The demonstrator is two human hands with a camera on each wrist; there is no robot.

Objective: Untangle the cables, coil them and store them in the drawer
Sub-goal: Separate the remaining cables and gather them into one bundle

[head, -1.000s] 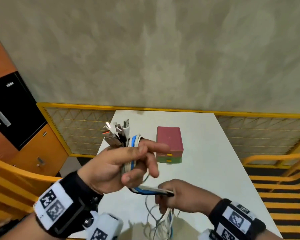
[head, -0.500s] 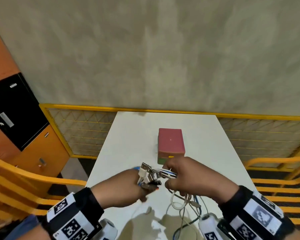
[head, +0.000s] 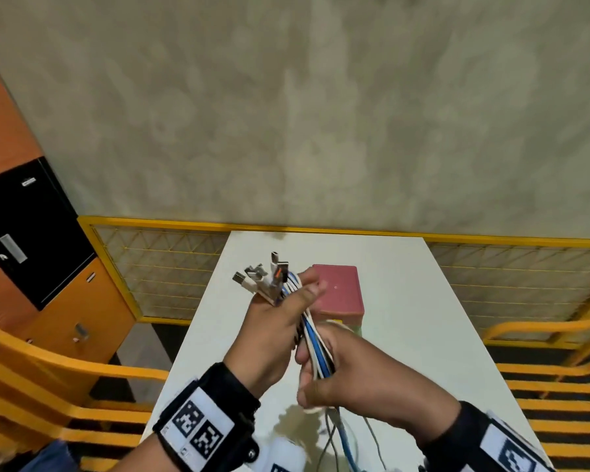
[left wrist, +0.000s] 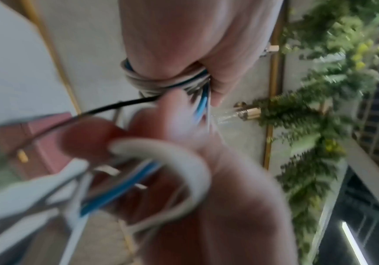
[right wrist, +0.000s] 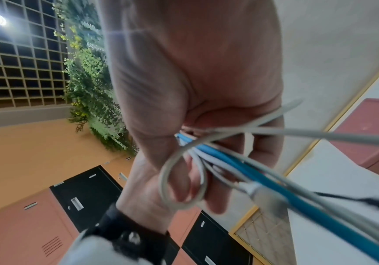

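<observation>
A bundle of white, grey, blue and black cables (head: 315,342) runs between my two hands above the white table (head: 423,335). My left hand (head: 280,321) grips the upper end, with the metal plug ends (head: 264,277) fanning out above its fingers. Lower down, my right hand (head: 334,373) grips the same bundle, and loose tails (head: 348,444) hang from it to the table. In the left wrist view the cables (left wrist: 161,82) wrap round my left hand. In the right wrist view the blue cable (right wrist: 263,177) and a grey loop (right wrist: 179,181) cross the fingers. A small pink-topped drawer box (head: 338,289) stands just behind my hands.
Yellow mesh railing (head: 157,264) borders the table at the back and both sides. Orange and black lockers (head: 31,240) stand at the far left. A plain grey wall (head: 321,114) rises behind the table.
Both hands have come up from low over the table. The left hand now holds the plug ends higher, and the right hand has slid down along the bundle, pulling it straight.
</observation>
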